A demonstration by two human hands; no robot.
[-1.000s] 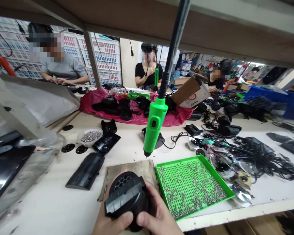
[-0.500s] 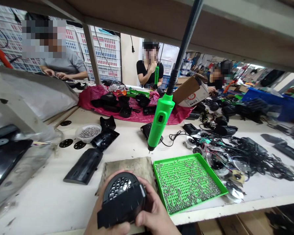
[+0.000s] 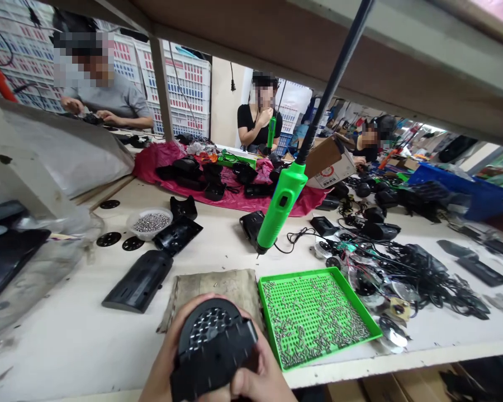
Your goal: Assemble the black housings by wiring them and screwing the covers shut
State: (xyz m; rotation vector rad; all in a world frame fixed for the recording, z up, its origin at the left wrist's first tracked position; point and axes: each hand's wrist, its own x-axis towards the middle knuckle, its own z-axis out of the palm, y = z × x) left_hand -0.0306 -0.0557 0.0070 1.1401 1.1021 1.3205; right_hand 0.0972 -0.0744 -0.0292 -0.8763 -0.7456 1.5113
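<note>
Between my two hands is a black plastic housing with a rounded end and a honeycomb-like grille. My left hand wraps its left side. On the right side, my right hand grips it, thumb pressed on the near lower part. Parts of the fingers are hidden behind the housing. Just beyond it lies a worn cloth pad. A green electric screwdriver hangs tip down above the table, apart from my hands. Right of the pad sits a green tray scattered with small screws.
Black curved shells, flat black discs and a bowl of small metal parts lie to the left. Wired parts and cables crowd the right. Pink sheeting with black parts lies farther back. Co-workers sit opposite; a shelf hangs overhead.
The housing has dropped slightly lower in view and tilted a little, still in both hands. The view itself has shifted slightly. The co-worker at far left has raised their hands with a dark part.
</note>
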